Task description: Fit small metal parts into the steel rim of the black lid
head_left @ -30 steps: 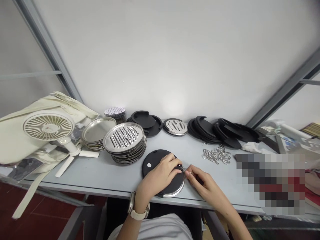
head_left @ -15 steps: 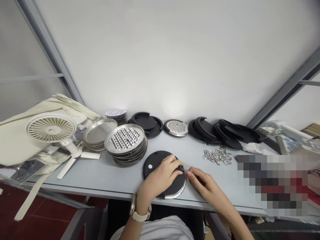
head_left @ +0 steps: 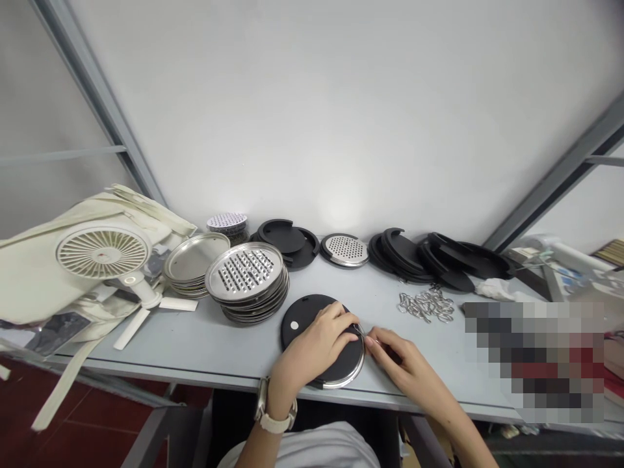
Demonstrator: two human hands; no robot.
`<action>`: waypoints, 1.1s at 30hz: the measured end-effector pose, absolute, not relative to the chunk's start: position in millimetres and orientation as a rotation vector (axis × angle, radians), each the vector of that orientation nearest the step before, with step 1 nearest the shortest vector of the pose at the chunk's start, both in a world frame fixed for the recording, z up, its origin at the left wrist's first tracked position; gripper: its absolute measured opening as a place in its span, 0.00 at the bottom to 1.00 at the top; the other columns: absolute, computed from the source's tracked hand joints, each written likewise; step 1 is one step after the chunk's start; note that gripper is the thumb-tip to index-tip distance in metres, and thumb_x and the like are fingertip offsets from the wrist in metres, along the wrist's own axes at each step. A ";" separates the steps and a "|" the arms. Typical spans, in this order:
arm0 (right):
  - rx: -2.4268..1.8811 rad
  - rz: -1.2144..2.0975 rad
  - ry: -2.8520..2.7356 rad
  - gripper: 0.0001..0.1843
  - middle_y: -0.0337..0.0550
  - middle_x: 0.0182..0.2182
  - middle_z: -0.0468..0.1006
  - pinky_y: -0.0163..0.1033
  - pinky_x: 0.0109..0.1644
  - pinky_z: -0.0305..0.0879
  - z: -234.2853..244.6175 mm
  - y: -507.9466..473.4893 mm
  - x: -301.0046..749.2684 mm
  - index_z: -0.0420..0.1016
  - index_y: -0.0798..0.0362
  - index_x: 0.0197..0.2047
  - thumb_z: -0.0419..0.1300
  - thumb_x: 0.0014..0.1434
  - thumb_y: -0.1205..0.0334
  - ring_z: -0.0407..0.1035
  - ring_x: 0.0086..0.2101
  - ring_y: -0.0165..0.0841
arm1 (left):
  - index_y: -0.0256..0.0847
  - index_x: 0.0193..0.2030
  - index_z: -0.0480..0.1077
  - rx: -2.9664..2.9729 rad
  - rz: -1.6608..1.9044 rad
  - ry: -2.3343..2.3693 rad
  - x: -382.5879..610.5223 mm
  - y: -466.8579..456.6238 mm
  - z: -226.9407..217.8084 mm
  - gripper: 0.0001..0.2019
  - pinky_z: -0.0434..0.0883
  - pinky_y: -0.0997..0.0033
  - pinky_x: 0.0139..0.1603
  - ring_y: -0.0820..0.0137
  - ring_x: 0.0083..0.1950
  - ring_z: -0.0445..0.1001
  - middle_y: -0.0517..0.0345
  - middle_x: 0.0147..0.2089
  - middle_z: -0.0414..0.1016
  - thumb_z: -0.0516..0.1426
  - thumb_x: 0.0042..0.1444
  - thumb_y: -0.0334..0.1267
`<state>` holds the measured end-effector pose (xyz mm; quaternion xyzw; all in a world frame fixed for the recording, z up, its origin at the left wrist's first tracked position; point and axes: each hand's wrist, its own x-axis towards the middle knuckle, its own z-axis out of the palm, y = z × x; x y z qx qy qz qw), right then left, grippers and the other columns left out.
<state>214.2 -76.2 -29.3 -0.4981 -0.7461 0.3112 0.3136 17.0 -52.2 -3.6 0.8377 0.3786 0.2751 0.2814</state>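
Black disc [head_left: 342, 359], near tabletop [head_left: 205, 343] front edge; silver rim [head_left: 341, 382] in place. Left hand [head_left: 319, 341] on top, grip on wire clip [head_left: 359, 329] unclear. Right hand [head_left: 398, 357]: pinching clip at disc's edge, apparently unfinished. Remaining: loose clips [head_left: 427, 305], grater plates [head_left: 248, 272].

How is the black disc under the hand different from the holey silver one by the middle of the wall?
The black disc has a black face with a white spot; the holed disc, a silver face with small holes.
The black disc lies near the front of the table, under the left hand; the holed disc lies at the back, untouched.
Both are round, part black, part silver.
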 end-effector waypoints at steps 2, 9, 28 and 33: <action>-1.326 0.813 -1.989 0.17 0.35 0.24 0.63 0.34 0.31 0.56 -30.1 -76.2 215.1 0.64 0.51 0.30 0.48 0.68 0.51 0.59 0.28 0.31 | 0.43 0.51 0.68 2.247 0.738 1.017 17.0 -52.3 -3.7 0.11 0.66 0.65 0.54 0.67 0.51 0.67 0.55 0.47 0.67 0.50 0.65 0.36; -1.338 0.818 -2.018 0.18 0.34 0.25 0.63 0.35 0.33 0.56 -29.1 -76.6 215.3 0.63 0.51 0.30 0.47 0.68 0.51 0.59 0.28 0.32 | 0.43 0.51 0.68 2.252 0.732 1.017 16.3 -52.9 -1.7 0.11 0.66 0.66 0.53 0.67 0.50 0.67 0.55 0.47 0.67 0.49 0.66 0.36; -1.345 0.825 -2.016 0.18 0.35 0.25 0.63 0.35 0.35 0.56 -31.8 -76.0 215.8 0.62 0.51 0.30 0.47 0.69 0.51 0.60 0.29 0.31 | 0.42 0.50 0.68 2.287 0.729 1.014 17.4 -51.6 -2.9 0.10 0.66 0.67 0.53 0.67 0.50 0.67 0.55 0.46 0.67 0.49 0.66 0.36; -1.314 0.839 -2.018 0.18 0.36 0.26 0.65 0.35 0.36 0.57 -35.7 -74.1 217.5 0.61 0.51 0.29 0.47 0.69 0.52 0.61 0.30 0.32 | 0.42 0.50 0.68 2.296 0.725 1.018 17.1 -51.9 -3.1 0.10 0.66 0.68 0.53 0.67 0.50 0.67 0.55 0.46 0.67 0.49 0.66 0.36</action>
